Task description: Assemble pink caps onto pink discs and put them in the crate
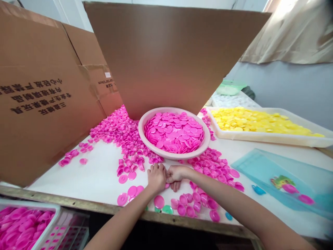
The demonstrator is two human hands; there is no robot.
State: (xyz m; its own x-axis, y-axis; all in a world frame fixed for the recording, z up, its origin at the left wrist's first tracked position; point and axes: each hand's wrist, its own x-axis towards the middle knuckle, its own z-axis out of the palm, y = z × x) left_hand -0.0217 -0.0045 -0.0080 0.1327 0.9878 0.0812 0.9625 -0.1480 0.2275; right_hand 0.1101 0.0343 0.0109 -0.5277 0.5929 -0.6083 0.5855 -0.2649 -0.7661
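My left hand (157,177) and my right hand (177,175) meet just in front of a bowl (177,155) heaped with flat pink plastic discs (171,133). Both are closed, with the fingers curled and touching each other. A bit of pink shows beneath them, but whether it is held or lies on the table cannot be made out. Small pink plastic cups (189,205) lie close by on the right. To the left of my left hand are several loose pink discs (132,191).
Tall cardboard (177,59) stands behind the bowl, and a printed carton (39,104) on the left. Yellow discs fill a white tray (270,138) at right. A blue translucent bag (262,170) lies nearer. Below the table edge is a basket (52,211) of pink pieces.
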